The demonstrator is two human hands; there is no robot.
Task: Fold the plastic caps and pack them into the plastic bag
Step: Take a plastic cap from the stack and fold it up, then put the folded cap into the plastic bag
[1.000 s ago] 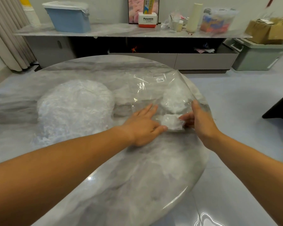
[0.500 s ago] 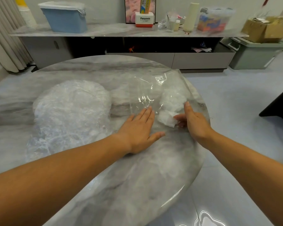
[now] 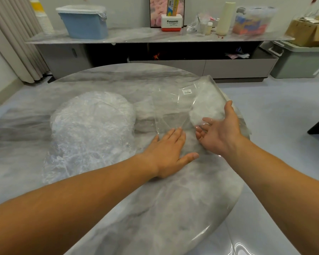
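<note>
Clear glossy plastic bag point(image 3: 173, 107) lying flat toward the right rim of a round grey marble table point(image 3: 155, 208), long axis running from its near end by the hands out to the far right. Whitish folded caps point(image 3: 208, 109) inside. Left hand point(image 3: 166, 151) flat, fingers straight, pressing the bag's near edge; right hand point(image 3: 219, 133) relaxed, palm up, grasping nothing. 1 crinkled heap of loose caps point(image 3: 92, 122) at left. Pale glossy floor point(image 3: 284, 126), long sideboard point(image 3: 136, 35) behind.
</note>
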